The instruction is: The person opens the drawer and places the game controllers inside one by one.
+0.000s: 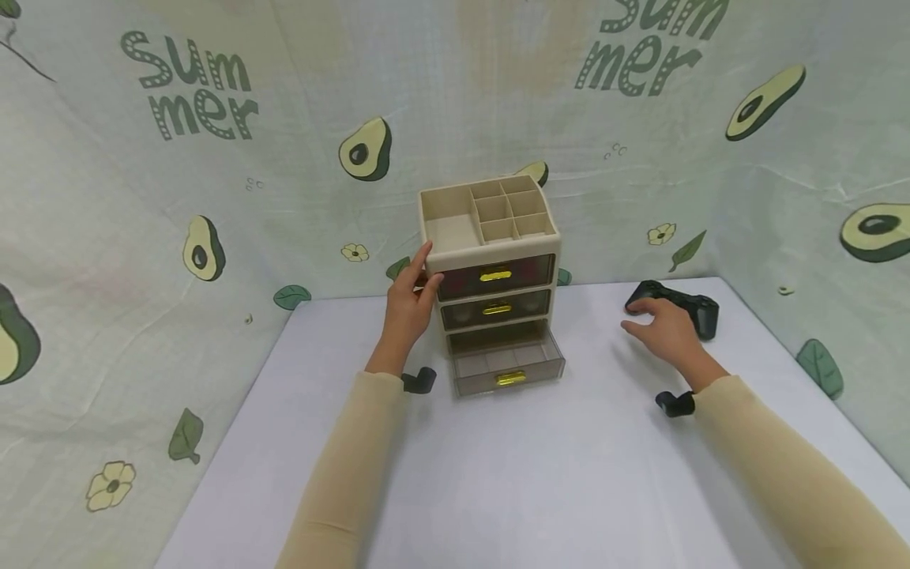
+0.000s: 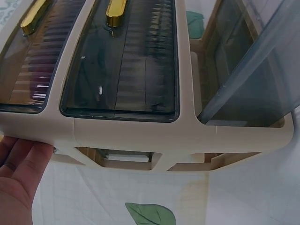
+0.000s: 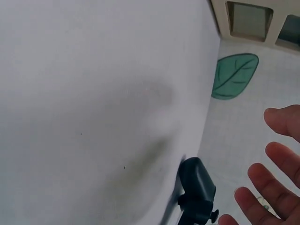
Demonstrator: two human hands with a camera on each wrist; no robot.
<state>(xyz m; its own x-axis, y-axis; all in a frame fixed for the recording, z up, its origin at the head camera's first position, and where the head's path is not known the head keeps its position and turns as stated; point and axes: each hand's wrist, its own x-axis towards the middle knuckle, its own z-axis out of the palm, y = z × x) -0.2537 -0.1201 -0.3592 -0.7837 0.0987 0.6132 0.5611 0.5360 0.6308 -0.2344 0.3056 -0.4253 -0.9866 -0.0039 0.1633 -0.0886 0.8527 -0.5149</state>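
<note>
A beige desktop drawer organizer (image 1: 465, 255) stands at the back of the table. Its bottom drawer (image 1: 478, 385) is pulled out and shows bare dividers inside; the two drawers above it are closed, each with a gold handle. My left hand (image 1: 407, 314) touches the organizer's left side near the top, fingers fairly straight; the left wrist view shows its fingertips against the side wall. To the right, my right hand (image 1: 668, 330) hovers over the table with fingers spread and nothing in them. Just beyond it lies a black game controller (image 1: 704, 312), partly hidden by that hand.
The organizer's top has one large and several small compartments (image 1: 496, 209). Behind and beside the white table (image 1: 540, 474) hangs a cloth (image 1: 455, 103) printed with avocados and leaves. A small black device (image 1: 419, 381) sits at my left wrist, another (image 1: 674, 404) at my right.
</note>
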